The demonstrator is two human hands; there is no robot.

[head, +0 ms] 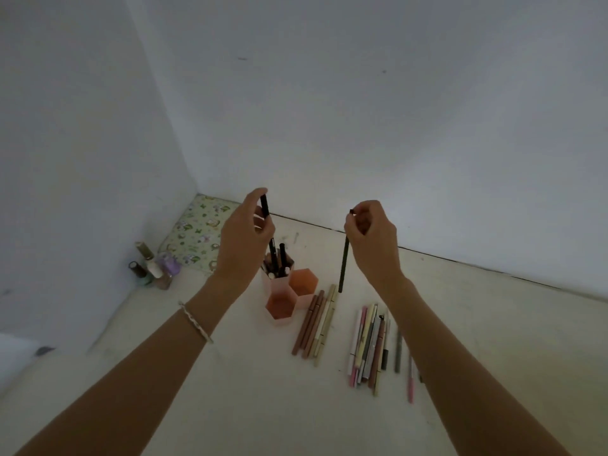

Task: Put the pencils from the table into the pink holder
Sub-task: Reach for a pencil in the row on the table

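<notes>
The pink holder (285,292) has three hexagonal cups and stands mid-table; its back-left cup holds several dark pencils (282,258). My left hand (245,238) pinches a black pencil (265,205) upright above that cup. My right hand (373,240) grips a dark pencil (343,268) by its top, and it hangs vertically just right of the holder. Several brown and beige pencils (314,324) lie right of the holder. A second bunch of pink, grey and cream pencils (371,343) lies further right, partly under my right forearm.
Several nail polish bottles (153,268) stand at the left against the wall. A floral patterned pad (197,232) lies in the back corner. White walls close off the table's far and left sides.
</notes>
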